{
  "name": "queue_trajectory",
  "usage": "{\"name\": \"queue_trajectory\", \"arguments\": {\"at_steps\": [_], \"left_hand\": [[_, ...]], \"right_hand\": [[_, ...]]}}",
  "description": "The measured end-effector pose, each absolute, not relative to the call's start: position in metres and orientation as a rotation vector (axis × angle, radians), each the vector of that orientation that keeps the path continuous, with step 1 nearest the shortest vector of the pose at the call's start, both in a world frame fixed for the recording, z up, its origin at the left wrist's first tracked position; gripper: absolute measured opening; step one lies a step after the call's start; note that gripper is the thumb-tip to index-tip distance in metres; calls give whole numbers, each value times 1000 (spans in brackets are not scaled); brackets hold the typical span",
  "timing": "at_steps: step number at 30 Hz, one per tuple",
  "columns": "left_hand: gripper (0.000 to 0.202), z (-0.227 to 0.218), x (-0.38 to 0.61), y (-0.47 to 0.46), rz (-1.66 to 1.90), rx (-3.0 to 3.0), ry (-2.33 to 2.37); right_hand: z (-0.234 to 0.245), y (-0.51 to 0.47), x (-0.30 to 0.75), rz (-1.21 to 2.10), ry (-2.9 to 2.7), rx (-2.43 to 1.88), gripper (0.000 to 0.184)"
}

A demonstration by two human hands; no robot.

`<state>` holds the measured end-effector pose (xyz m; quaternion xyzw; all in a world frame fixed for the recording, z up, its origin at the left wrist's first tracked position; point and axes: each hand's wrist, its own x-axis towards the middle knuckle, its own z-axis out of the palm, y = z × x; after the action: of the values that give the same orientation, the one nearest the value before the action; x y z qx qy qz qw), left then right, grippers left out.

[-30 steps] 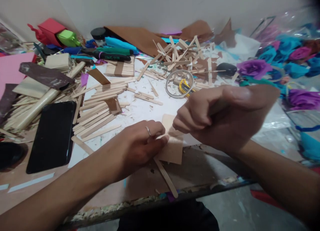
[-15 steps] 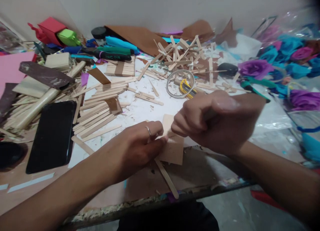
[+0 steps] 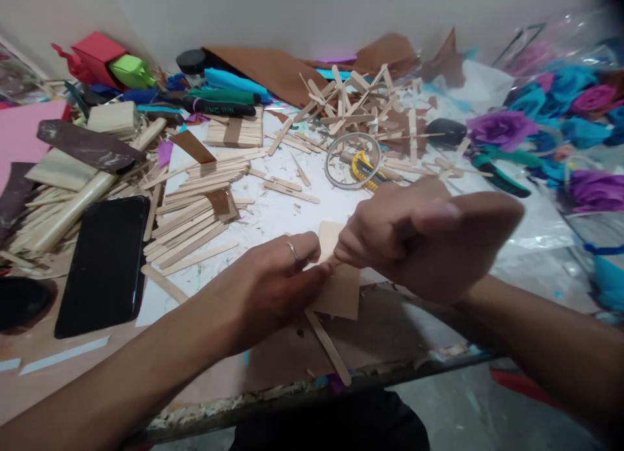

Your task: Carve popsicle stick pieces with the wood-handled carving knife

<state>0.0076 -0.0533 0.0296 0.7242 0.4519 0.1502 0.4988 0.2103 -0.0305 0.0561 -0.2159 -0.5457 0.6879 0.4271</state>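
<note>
My left hand [image 3: 275, 288], with a ring on one finger, is closed in a pinch over a small flat wooden board [image 3: 341, 295]. A craft stick [image 3: 331, 350] sticks out from under this hand toward the table edge. My right hand [image 3: 424, 236] is curled into a fist, thumb uppermost, its fingertips close to the left fingertips above the board. What either hand grips is hidden by the fingers. Just beyond the right hand lie a yellow and black cutter knife [image 3: 368, 170] and a roll of clear tape [image 3: 334, 158].
Bundled craft sticks [image 3: 190, 236] lie left of centre, near a black phone [image 3: 104, 266]. Behind them are a marker [image 3: 221, 106] and a jumbled heap of sticks [image 3: 351, 103]. Green-handled pliers [image 3: 502, 175] and paper flowers [image 3: 502, 129] are at right. The table's front edge [image 3: 234, 399] runs close to me.
Both hands stay together over the board. My right hand has tilted slightly, and the whole view has shifted a little.
</note>
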Motion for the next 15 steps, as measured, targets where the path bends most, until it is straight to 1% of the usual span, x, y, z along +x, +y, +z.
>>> {"name": "queue_trajectory", "arguments": {"at_steps": [5, 11, 13, 15], "left_hand": [[22, 27, 8, -54, 414, 1795, 1043], [24, 36, 12, -55, 389, 1624, 1089], [23, 39, 12, -55, 395, 1575, 1088], [22, 39, 13, -55, 394, 1545, 1075]], "right_hand": [[60, -32, 208, 1652, -1371, -581, 50], [61, -35, 206, 1675, -1338, -618, 37], [61, -35, 207, 1661, -1349, -612, 38], [58, -32, 211, 1646, -1492, -599, 43]]}}
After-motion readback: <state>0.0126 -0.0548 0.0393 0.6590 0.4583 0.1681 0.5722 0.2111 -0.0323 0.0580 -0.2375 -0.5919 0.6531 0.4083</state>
